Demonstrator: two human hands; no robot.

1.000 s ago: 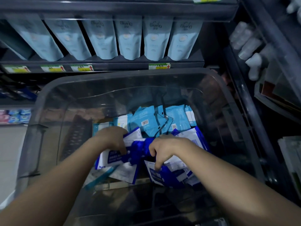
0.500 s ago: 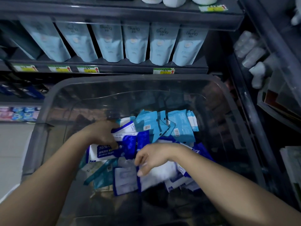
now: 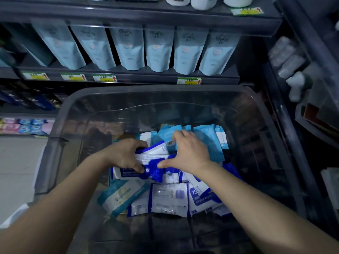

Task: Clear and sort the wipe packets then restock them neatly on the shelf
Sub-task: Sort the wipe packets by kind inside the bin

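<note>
A packet stack is gripped at the bin's middle.
It is clasped by the curled left hand and right hand; its count is hidden; six pouches are shelved.

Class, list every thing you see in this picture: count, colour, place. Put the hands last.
bin: one, clear grey, centre.
blue-white packets: many, in bin.
pale-blue packets: several, bin's far side.
teal packet: one, bin's near left.
shelves: several, dark grey, behind bin.
pouches: at least six, pale blue, middle shelf.
price tags: five, yellow-green, shelf edges.
bottles: several, white, top shelf.
left hand: grips stacked blue-white packets.
right hand: grips that stack's right end.
</note>
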